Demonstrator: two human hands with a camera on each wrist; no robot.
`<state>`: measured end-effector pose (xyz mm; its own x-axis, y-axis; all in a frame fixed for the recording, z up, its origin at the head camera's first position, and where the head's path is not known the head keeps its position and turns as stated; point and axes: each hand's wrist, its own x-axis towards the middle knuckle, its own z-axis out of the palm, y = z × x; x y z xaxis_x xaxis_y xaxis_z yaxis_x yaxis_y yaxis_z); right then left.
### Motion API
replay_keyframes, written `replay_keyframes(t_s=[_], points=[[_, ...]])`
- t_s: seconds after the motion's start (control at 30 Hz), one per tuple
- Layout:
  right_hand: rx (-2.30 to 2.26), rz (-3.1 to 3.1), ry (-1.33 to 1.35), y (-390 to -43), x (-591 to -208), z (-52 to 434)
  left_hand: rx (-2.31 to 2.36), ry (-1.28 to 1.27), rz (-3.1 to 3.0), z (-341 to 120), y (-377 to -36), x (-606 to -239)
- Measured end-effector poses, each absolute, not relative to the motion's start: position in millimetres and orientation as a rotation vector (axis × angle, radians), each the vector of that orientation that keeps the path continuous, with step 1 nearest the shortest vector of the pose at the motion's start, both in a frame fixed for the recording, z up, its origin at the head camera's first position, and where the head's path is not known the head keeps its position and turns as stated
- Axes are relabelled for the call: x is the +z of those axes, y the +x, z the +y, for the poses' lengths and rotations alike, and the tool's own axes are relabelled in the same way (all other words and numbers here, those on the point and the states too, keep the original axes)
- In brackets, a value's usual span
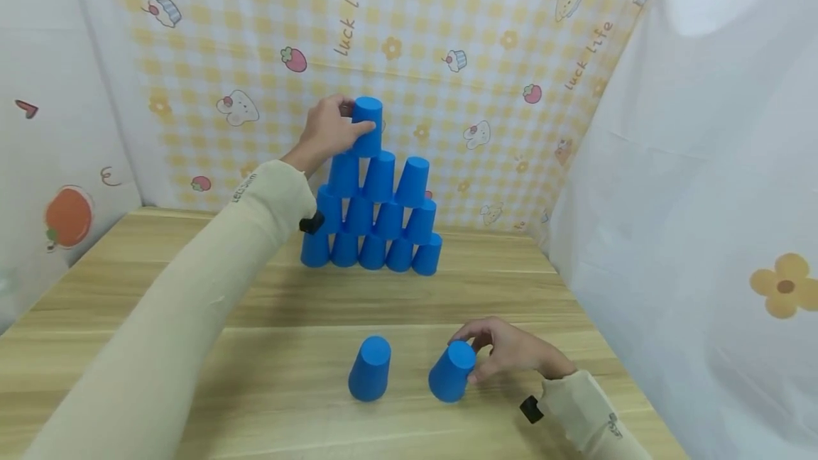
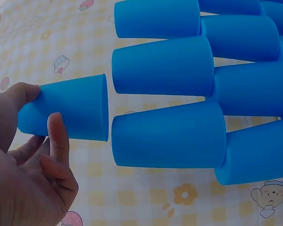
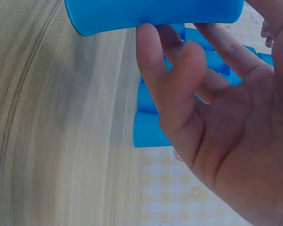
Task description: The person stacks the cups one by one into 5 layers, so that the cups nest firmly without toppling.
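Observation:
My left hand [image 1: 330, 128] holds an upside-down blue cup [image 1: 367, 126] between thumb and fingers, over the left part of the stack's top row. In the left wrist view a narrow gap shows between the rim of this held cup [image 2: 80, 108] and the nearest stacked cup [image 2: 167, 136]. The stack [image 1: 373, 215] is a stepped wall of upside-down blue cups, with three in its upper row. My right hand [image 1: 505, 348] grips another upside-down blue cup [image 1: 451, 373] low over the table, its fingers around the cup's side.
One more upside-down blue cup [image 1: 369, 369] stands left of the right hand's cup. The wooden table [image 1: 275, 360] ends at a yellow checked cloth [image 1: 409, 41] behind the stack. White cloth [image 1: 671, 162] hangs along the right side, and another sheet [image 1: 57, 91] on the left.

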<state>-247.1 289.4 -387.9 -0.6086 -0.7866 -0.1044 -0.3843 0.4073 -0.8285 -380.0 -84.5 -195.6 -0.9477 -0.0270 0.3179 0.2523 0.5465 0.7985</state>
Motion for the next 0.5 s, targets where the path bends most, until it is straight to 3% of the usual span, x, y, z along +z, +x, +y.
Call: replay_keyframes(t_s=[0.5], points=[[-1.13, 2.189, -0.962, -247, -391, 291, -1.37, -0.182, -2.489, -88, -392, -209]])
